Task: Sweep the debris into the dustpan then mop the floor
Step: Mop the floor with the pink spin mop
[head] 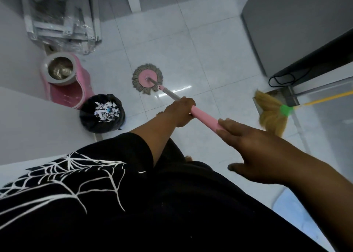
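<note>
A spin mop with a round grey-fringed pink head (147,78) rests flat on the white tiled floor (210,60). Its metal pole runs back to a pink handle sleeve (205,117). My left hand (180,110) grips the pole just ahead of the pink sleeve. My right hand (250,146) is at the near end of the sleeve, its fingers stretched out straight along it and the thumb spread apart. A straw broom (271,114) with a green collar and yellow stick lies at the right on a metal dustpan (282,96).
A pink mop bucket (65,79) with a steel spinner stands at the left. Beside it a black-lined bin (102,114) holds shredded paper. White furniture sits at the left, a folded wrapped frame at the top left, a grey cabinet and a black cable at the right.
</note>
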`<action>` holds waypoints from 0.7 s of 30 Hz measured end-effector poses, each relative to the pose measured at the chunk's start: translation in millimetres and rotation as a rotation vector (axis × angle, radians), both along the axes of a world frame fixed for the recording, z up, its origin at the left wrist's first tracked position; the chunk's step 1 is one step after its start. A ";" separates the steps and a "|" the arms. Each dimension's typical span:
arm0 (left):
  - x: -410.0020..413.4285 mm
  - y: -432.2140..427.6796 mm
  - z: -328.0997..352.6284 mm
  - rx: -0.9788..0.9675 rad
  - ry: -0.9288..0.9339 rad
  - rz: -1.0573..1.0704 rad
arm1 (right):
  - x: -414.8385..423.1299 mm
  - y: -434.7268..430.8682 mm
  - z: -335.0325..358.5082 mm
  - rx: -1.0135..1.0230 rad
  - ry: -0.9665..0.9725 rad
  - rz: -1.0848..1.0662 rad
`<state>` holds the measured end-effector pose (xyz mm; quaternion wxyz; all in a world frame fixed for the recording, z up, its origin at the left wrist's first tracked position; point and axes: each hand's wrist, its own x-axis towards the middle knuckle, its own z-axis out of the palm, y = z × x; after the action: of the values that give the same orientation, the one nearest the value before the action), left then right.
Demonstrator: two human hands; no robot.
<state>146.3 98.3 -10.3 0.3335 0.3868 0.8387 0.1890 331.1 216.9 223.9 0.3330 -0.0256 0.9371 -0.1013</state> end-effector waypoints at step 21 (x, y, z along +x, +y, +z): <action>-344.2 -50.4 -41.5 -0.067 -0.020 -0.006 | -330.9 -75.3 -65.3 0.064 0.168 -0.069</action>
<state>-197.9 47.9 -51.8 0.3553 0.3758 0.8401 0.1638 0.2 141.7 158.6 0.2503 0.0087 0.9648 -0.0802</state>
